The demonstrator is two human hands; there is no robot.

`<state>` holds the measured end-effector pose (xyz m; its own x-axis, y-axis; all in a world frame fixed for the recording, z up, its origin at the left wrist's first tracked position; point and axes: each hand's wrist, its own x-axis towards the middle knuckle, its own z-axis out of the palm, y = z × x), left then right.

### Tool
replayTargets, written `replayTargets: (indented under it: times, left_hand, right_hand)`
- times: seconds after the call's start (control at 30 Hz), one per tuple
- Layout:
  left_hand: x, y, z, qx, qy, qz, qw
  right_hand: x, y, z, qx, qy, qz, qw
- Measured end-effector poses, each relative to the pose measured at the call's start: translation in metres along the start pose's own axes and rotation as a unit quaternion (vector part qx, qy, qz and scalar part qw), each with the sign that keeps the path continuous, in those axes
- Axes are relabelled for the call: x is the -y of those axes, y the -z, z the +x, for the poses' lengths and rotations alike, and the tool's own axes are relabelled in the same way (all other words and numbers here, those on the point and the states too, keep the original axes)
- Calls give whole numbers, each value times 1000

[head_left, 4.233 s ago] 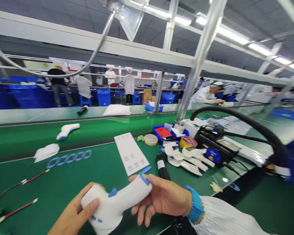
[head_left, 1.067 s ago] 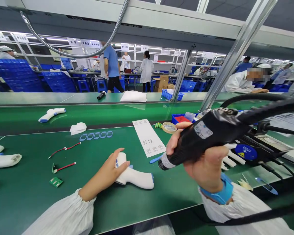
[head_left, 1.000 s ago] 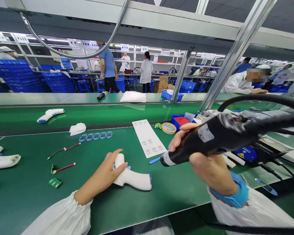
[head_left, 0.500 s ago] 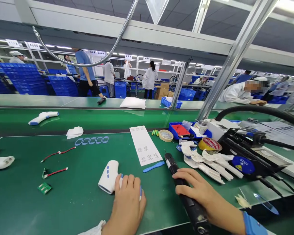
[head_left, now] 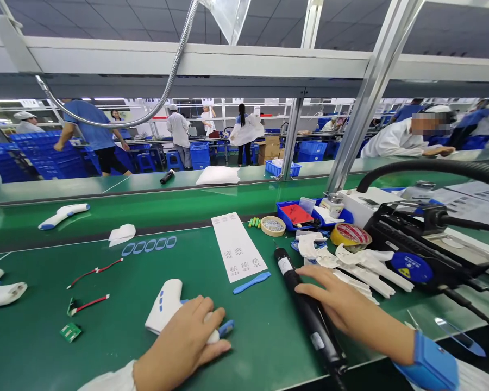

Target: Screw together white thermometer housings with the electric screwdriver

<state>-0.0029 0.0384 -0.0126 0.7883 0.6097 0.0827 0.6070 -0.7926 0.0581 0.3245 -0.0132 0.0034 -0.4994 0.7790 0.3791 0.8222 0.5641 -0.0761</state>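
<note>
A white thermometer gun (head_left: 163, 304) with blue buttons lies on the green table (head_left: 118, 347) in front of me. My left hand (head_left: 181, 342) is wrapped over its handle end, fingers curled down on it. To the right a black electric screwdriver (head_left: 307, 312) lies on the table, tip pointing away from me. My right hand (head_left: 340, 305), with a blue wrist strap, rests on its middle with the fingers laid over it. A blue plastic pry tool (head_left: 251, 282) lies between the two.
Nearby lie a white sheet (head_left: 238, 253), tape rolls (head_left: 273, 225), white shell halves (head_left: 352, 266), a blue tray (head_left: 290, 221) and a black station (head_left: 424, 255). At the left are red wires (head_left: 95, 270), a green circuit board (head_left: 70, 332) and more thermometers (head_left: 2, 294). People work behind the conveyor.
My right hand brought the screwdriver down from the air and laid it on the table. My left hand slid from the thermometer's head to its handle, and the thermometer turned.
</note>
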Motion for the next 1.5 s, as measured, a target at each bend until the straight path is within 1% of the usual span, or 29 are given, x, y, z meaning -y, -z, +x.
replayTargets:
  times: [0.07, 0.13, 0.2, 0.27, 0.33, 0.4, 0.47, 0.53, 0.63, 0.7, 0.77, 0.83, 0.93, 1.0, 1.07, 1.13, 1.17, 1.23, 1.33, 1.4, 1.5]
  left_hand:
    - [6, 15, 14, 18, 43, 17, 999]
    - [13, 30, 36, 29, 90, 51, 994]
    - [21, 43, 67, 44, 123, 87, 988]
    - [28, 50, 104, 49, 138, 108, 983]
    - [34, 51, 142, 53, 156, 120, 979]
    - [37, 48, 178, 60, 176, 127, 974]
    - [37, 44, 207, 70, 189, 129, 971]
    - [35, 41, 226, 84, 198, 130, 968]
    - [32, 42, 236, 106, 206, 131, 964]
    - [31, 47, 232, 117, 204, 133, 963]
    - [29, 55, 218, 116, 197, 138, 964]
    - [24, 63, 194, 105, 181, 142, 968]
    - [9, 68, 141, 89, 135, 135, 978]
    - [-2, 62, 100, 86, 102, 127, 983]
    - [-11, 49, 61, 71, 72, 130, 986]
    - [-17, 32, 30, 31, 49, 151, 987]
    - [-19, 23, 18, 4, 40, 162, 986]
    - [-21, 10, 2, -52, 29, 160, 985]
    - [-21, -1, -8, -120, 52, 88, 988]
    - [-20, -4, -10, -139, 73, 29, 987]
    - [-20, -3, -11, -134, 76, -35, 987]
  right_hand:
    - [-2, 3, 0, -23, -20, 10, 999]
    - [-1, 7, 2, -28, -33, 22, 999]
    - [2, 10, 6, -18, -40, 41, 998]
    - [7, 13, 12, -5, -44, 65, 997]
    - [12, 15, 20, 10, -45, 94, 994]
    - [18, 16, 26, 21, -41, 122, 991]
    - [21, 16, 31, 32, -36, 143, 989]
    - [24, 15, 34, 45, -30, 152, 987]
    - [24, 14, 36, 77, -34, 148, 985]
    - [25, 14, 40, 98, -37, 138, 985]
    - [26, 13, 46, 120, -33, 124, 984]
    - [28, 10, 57, 143, -24, 107, 984]
    - [31, -1, 77, 188, -13, 82, 979]
    - [30, -13, 90, 212, -14, 74, 974]
    - [28, -25, 102, 222, -23, 74, 972]
    - [26, -33, 110, 230, -35, 84, 969]
    - [26, -35, 112, 234, -40, 93, 967]
    - [29, -33, 114, 241, -49, 123, 962]
    - [39, -19, 110, 252, -57, 192, 947]
    - [49, -8, 105, 259, -56, 233, 936]
    - [61, 0, 100, 250, -69, 284, 923]
